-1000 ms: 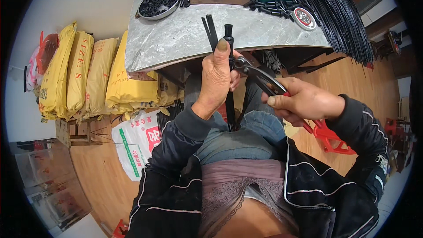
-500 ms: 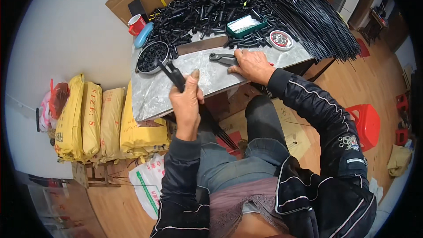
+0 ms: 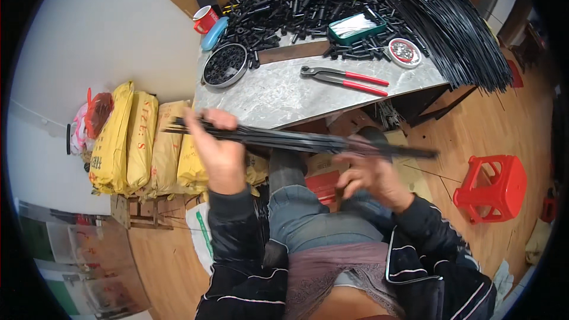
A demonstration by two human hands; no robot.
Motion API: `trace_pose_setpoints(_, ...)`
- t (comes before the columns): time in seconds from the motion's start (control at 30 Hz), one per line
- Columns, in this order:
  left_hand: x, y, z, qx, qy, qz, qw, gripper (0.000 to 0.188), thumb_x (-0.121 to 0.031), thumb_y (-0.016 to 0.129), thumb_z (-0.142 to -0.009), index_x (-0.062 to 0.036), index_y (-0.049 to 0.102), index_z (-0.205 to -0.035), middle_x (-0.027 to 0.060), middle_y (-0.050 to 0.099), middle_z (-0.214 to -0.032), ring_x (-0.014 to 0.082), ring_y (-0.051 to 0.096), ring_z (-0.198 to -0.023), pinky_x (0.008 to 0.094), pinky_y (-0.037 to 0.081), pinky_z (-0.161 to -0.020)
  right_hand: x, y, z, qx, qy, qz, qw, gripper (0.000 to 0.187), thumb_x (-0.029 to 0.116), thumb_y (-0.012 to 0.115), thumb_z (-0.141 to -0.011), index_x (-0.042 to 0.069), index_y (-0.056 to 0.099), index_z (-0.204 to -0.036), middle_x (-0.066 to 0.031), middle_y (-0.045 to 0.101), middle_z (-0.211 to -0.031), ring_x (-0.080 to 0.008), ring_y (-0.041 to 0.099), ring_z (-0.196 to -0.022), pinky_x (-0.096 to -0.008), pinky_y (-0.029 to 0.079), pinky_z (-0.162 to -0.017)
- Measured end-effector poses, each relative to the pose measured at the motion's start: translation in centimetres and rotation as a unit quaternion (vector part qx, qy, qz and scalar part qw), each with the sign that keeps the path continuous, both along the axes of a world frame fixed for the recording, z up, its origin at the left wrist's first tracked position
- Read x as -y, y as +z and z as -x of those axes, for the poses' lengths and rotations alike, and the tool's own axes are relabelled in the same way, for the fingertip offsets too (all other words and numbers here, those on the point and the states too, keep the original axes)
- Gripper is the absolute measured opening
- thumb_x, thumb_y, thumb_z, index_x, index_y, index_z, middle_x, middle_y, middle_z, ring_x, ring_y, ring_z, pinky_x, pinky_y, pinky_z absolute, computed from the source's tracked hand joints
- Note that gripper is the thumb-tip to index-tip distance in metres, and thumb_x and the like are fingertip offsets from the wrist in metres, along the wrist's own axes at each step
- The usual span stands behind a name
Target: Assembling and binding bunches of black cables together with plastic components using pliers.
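My left hand (image 3: 218,154) is closed around one end of a bundle of thin black rods (image 3: 284,139), held level before the table's front edge. The bundle stretches to the right, blurred, and ends in a thicker black part. Close by its right half is my right hand (image 3: 379,179), with fingers loosely bent and apart; motion blur hides whether it touches the rods. On the table lie pincers with red handles (image 3: 355,81), free of both hands.
A grey tabletop (image 3: 267,101) carries a heap of short black tubes (image 3: 308,0), a bowl of black rings (image 3: 225,65), a green box (image 3: 357,28), a small dish (image 3: 405,53) and long black rods (image 3: 456,29). Yellow sacks (image 3: 142,139) stand left, a red stool (image 3: 492,188) right.
My right hand has let go of the pincers and come back to the rods. My left hand has moved back, and the bundle has swung round to lie level across my lap.
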State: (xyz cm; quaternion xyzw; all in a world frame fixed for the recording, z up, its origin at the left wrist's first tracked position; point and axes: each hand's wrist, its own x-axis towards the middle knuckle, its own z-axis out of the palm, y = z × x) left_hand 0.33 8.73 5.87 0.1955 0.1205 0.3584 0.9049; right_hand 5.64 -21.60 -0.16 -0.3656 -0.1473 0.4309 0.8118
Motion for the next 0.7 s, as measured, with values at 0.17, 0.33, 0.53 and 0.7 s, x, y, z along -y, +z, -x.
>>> trace_pose_setpoints(0.17,11.1,-7.5,2.3,-0.12,-0.15,0.175,0.966,0.052,-0.052,0.054,-0.092,-0.0012,0.058,-0.093,0.0126,0.064,-0.085,0.0265,0.064,-0.082,0.0371,0.053,-0.079,6.2,-1.6,-4.4,0.07,-0.284,0.105,0.95,0.036,0.039,0.045,-0.099,0.004,0.054,-0.099,-0.0095,0.06,-0.092,-0.0139,0.057,-0.06,-0.0248,0.047,-0.05)
trace_pose_setpoints(0.33,16.6,-7.0,2.5,-0.218,-0.34,-0.286,0.869,0.056,-0.049,0.054,-0.093,0.0022,0.058,-0.114,0.0107,0.06,-0.103,0.0214,0.062,-0.09,0.031,0.05,-0.081,4.7,-1.1,-4.2,0.268,-0.257,0.241,0.897,0.024,0.025,0.045,-0.098,0.005,0.054,-0.088,-0.0054,0.056,-0.075,-0.0116,0.051,-0.054,-0.0233,0.043,-0.05)
trace_pose_setpoints(0.53,16.3,-2.0,-0.1,-0.086,-0.09,-0.602,0.788,0.049,-0.033,0.074,-0.08,0.0019,0.062,-0.111,0.0099,0.057,-0.106,0.0173,0.056,-0.098,0.0268,0.045,-0.084,-3.6,-5.8,-0.8,0.52,-0.202,0.259,0.789,0.02,0.021,0.067,-0.081,0.005,0.059,-0.09,-0.0156,0.063,-0.079,-0.0351,0.064,-0.076,-0.0402,0.05,-0.062)
trace_pose_setpoints(0.7,15.4,-2.1,0.6,-0.167,-0.001,-0.546,0.821,0.019,-0.01,0.065,-0.089,0.0021,0.066,-0.103,0.0032,0.058,-0.094,0.009,0.054,-0.086,0.0212,0.043,-0.075,-6.4,-5.3,0.3,0.572,-0.098,0.401,0.709,0.022,0.025,0.064,-0.084,0.004,0.058,-0.088,-0.0222,0.063,-0.08,-0.0423,0.062,-0.074,-0.0493,0.05,-0.061)
